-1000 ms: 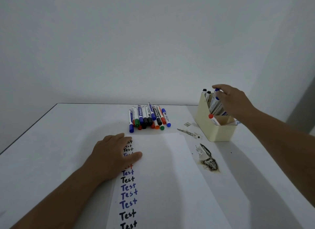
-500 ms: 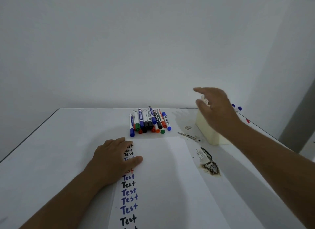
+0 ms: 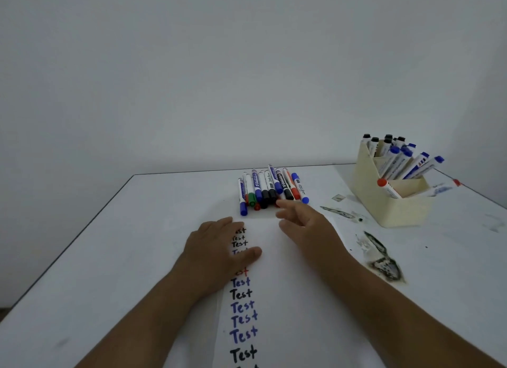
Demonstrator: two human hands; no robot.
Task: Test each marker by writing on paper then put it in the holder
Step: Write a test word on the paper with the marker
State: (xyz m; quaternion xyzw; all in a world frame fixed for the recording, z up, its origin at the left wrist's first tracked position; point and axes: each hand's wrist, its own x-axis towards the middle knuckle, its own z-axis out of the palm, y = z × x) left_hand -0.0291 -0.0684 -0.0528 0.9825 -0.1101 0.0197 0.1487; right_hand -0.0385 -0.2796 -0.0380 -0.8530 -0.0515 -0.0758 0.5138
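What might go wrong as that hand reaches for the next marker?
The right hand reaches with straight fingers into a tight pile of markers; nudging one might roll its neighbours across the table. The left hand rests flat over written words on the paper, so fresh ink may smear. The holder looks crowded, with markers leaning outward; another could knock one out.

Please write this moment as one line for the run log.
left hand: flat on paper | right hand: empty, reaching to marker pile | holder: holds markers

the right hand (image 3: 307,225) has left the holder (image 3: 395,205) and now reaches, empty, toward the marker pile (image 3: 270,189).
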